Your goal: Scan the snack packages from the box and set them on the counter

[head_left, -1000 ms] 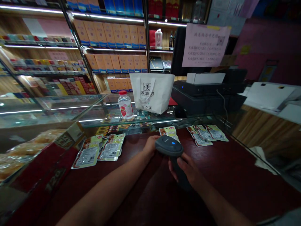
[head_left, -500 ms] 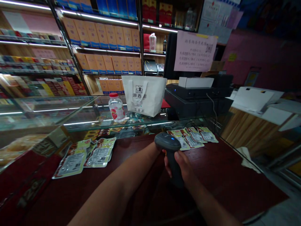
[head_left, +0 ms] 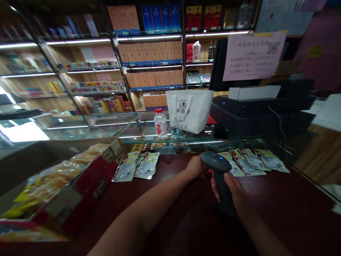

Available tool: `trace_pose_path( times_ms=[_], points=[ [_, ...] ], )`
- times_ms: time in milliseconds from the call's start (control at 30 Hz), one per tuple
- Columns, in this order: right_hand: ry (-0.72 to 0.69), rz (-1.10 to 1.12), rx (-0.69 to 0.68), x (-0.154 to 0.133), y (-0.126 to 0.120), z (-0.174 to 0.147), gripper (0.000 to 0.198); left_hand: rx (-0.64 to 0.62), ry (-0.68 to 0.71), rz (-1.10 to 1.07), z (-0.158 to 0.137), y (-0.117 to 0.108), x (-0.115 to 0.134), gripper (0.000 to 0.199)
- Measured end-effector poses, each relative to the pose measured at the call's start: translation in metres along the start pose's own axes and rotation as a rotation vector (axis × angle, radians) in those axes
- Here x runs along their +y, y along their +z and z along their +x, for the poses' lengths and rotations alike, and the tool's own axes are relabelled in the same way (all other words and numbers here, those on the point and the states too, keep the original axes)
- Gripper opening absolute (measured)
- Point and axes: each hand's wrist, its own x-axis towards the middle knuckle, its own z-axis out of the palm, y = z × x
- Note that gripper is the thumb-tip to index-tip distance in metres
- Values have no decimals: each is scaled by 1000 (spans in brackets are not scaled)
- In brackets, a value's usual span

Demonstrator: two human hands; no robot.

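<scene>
My right hand (head_left: 237, 190) grips a dark grey barcode scanner (head_left: 222, 185) by its handle, its head tilted toward the far left and a blue light lit on top. My left arm stretches forward across the table, and my left hand (head_left: 195, 166) is just behind the scanner head, its fingers hidden. Right of it, several flat silver-and-green food pouches (head_left: 250, 163) lie overlapping, labels up. More such pouches (head_left: 146, 165) lie to the left, beside a cardboard box.
The open red box (head_left: 87, 190) holds plastic-wrapped snacks at left. A clear bottle with a red cap (head_left: 160, 124) and a white tote bag (head_left: 190, 112) stand on the glass counter (head_left: 128, 137). A monitor with a pink notice (head_left: 253, 57) stands at right; stocked shelves line the back.
The view has turned left, so things appear further right and more of the snack box shows. My left hand now shows beside the scanner head. My right hand still holds the scanner.
</scene>
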Motion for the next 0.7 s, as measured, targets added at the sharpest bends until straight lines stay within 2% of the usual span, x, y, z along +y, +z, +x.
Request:
trace_pose_path(
  times_ms=[100,167,233,267,333,400,500,700],
  points=[
    [14,25,0,2,1,-3,53,89,84,573,-36,-44,6,9],
    [17,40,1,4,2,-4,51,180,129,946,-63,-81,13,13],
    [20,49,2,5,2,-5,49,318,104,1164,-86,-122,18,19],
    [22,48,-1,6,2,-5,48,405,64,1250,-96,-143,20,25],
    [21,45,-9,8,2,-5,48,587,-102,1371,-114,-181,18,42],
    [21,44,-12,10,1,-3,49,681,-293,1399,-126,-210,10,54],
    [22,20,-1,11,0,-2,50,711,-461,1347,-136,-230,-4,65],
    [69,-23,40,11,3,-4,51,757,-518,1325,-136,-230,-13,77]
  ],
)
